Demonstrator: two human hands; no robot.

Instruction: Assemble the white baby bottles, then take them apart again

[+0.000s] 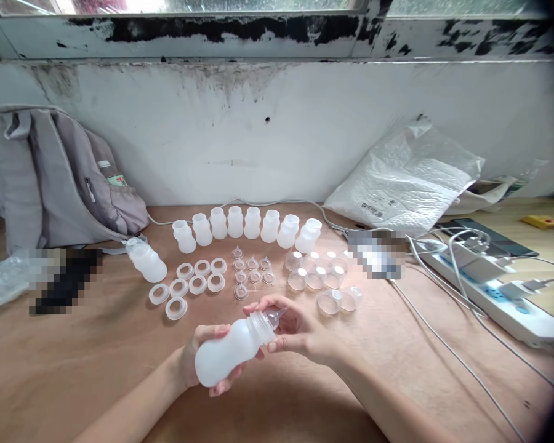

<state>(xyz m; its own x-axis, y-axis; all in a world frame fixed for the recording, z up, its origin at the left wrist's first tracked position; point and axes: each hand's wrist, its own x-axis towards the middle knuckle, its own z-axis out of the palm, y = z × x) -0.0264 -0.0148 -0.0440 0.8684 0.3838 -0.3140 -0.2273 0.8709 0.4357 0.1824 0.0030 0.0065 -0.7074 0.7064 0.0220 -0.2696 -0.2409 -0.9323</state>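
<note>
My left hand (190, 359) wraps round a frosted white baby bottle (226, 355), which lies tilted with its neck up to the right. At the bottle's mouth, my right hand (307, 335) has its thumb and fingers closed about a clear bottle teat (273, 317). The teat's tip points right; whether it is seated in the neck I cannot tell. Beyond my hands lie several white collar rings (197, 284), several clear teats (253, 277) and several clear domed caps (314, 278). Behind them, open bottles (235, 223) stand in a curved row.
At the left, another bottle (148, 263) with a clear top leans over near a grey backpack (60, 178) and a dark blurred object (69, 280). A plastic packing bag (401, 178), a phone-like blurred object (376, 253) and a power strip (493, 298) with white cables occupy the right.
</note>
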